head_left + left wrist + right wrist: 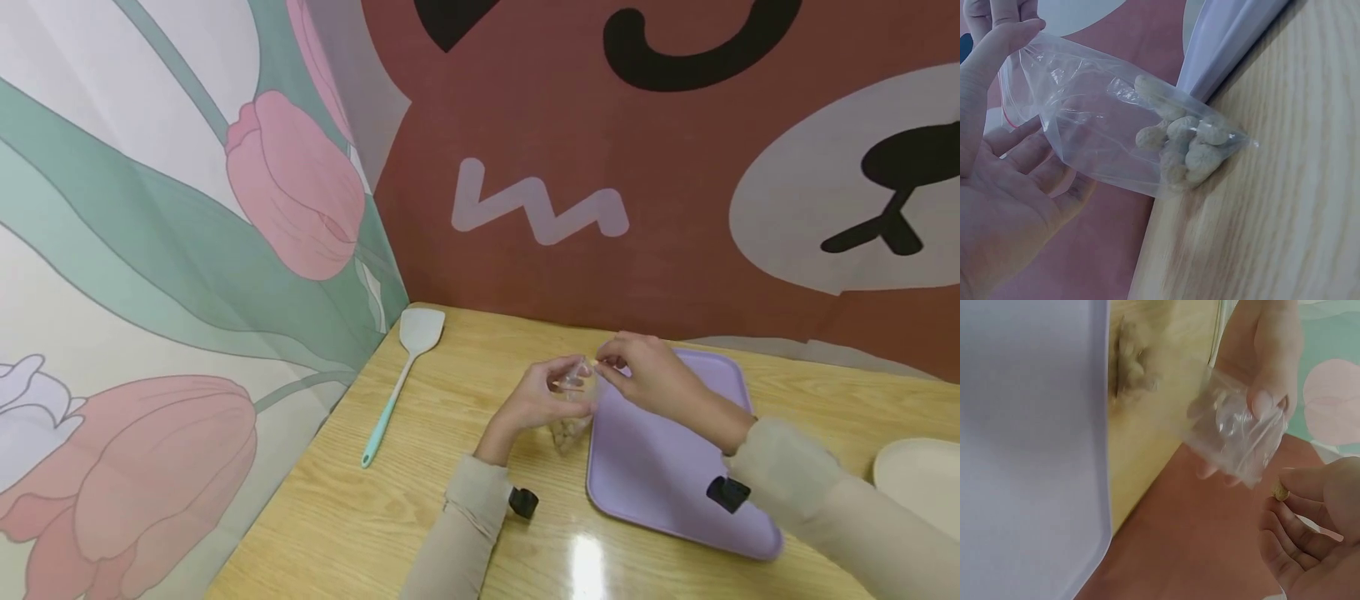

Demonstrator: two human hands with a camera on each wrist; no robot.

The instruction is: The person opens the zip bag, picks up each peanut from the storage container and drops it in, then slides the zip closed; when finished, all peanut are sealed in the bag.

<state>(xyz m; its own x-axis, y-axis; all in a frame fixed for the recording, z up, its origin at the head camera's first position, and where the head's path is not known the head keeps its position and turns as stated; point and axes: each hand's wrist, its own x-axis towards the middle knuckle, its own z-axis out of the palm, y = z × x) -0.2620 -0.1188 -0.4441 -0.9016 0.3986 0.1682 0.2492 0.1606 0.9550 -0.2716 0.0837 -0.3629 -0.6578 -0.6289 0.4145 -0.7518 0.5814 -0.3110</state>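
Observation:
My left hand (536, 402) holds a clear zip bag (1094, 112) near its mouth, the thumb on one side and the fingers on the other. Several peanuts (1200, 147) in their shells lie in the bottom of the bag, which hangs low by the wooden table. Beside the bag's mouth, my right hand (652, 377) pinches one peanut (1280, 492) between thumb and fingertip. Most of that peanut is hidden by the fingers. A purple tray (637, 467) lies under my right forearm, its left edge close to the bag.
A spatula (411, 354) with a white head and a mint handle lies on the table (337, 517) at the left. At the right edge is a cream plate (918, 475), partly cut off. Printed cloths (540, 275) hang behind and to the left of the table.

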